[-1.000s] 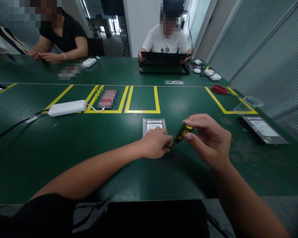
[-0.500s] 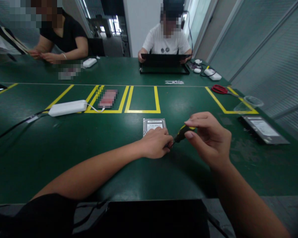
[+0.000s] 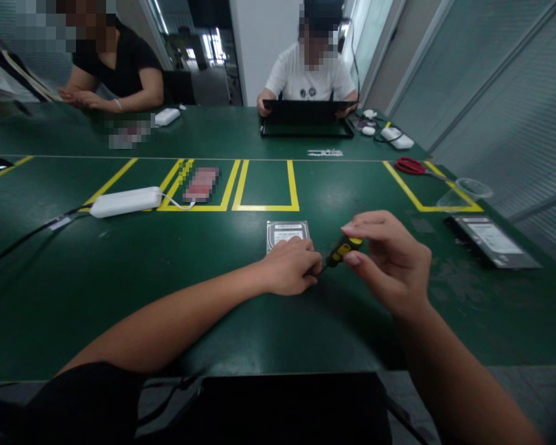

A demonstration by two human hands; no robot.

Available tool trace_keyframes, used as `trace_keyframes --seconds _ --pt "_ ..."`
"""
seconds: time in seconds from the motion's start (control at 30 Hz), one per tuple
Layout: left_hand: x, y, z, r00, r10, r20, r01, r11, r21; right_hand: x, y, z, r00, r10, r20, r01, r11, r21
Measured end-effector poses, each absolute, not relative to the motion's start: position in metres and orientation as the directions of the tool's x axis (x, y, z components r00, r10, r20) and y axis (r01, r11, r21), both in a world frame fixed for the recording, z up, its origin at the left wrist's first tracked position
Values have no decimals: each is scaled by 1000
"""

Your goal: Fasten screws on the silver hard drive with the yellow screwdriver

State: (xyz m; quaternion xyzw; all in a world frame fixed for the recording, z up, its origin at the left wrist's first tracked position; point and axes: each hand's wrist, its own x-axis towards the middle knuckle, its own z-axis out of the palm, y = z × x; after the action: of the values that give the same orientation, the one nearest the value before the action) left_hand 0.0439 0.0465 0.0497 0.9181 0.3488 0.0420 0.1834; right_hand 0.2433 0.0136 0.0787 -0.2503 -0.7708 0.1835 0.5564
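A small silver hard drive [image 3: 285, 229] with a white label lies on the green table, its near part covered by my left hand [image 3: 291, 267]. The fingers of that hand curl closed at the drive's right side; exactly how they grip it is hidden. A black and yellow screwdriver [image 3: 341, 250] slants down from my right hand [image 3: 391, 256], which pinches its handle between thumb and fingers. Its thin shaft runs to my left fingertips, where the tip is hidden.
To the right lies a larger drive [image 3: 491, 242], with red-handled scissors [image 3: 410, 165] and a clear plastic cup [image 3: 466, 191] beyond. A white power strip [image 3: 126, 201] with cables is at left. Yellow tape [image 3: 266, 209] marks boxes. Across the table, a person holds a dark panel [image 3: 308, 111].
The screwdriver's handle has turned in my right fingers, with more of its yellow side showing. My left hand stays on the hard drive. The left co-worker's hands shifted slightly.
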Motion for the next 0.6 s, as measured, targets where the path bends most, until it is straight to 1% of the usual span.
trace_keyframes --seconds 0.17,0.27,0.43,0.6 --pt "44 48 48 755 654 -48 622 -691 367 242 10 81 -292 600 745 167 799 -578" --pt "44 48 46 756 654 -36 618 -694 370 241 12 78 -280 600 749 160 799 -580" --pt "44 47 46 748 662 -47 627 -681 380 242 14 77 -243 597 765 204 802 -561" --pt "44 47 50 755 653 -56 624 -689 370 242 11 81 -286 582 761 182 813 -553"
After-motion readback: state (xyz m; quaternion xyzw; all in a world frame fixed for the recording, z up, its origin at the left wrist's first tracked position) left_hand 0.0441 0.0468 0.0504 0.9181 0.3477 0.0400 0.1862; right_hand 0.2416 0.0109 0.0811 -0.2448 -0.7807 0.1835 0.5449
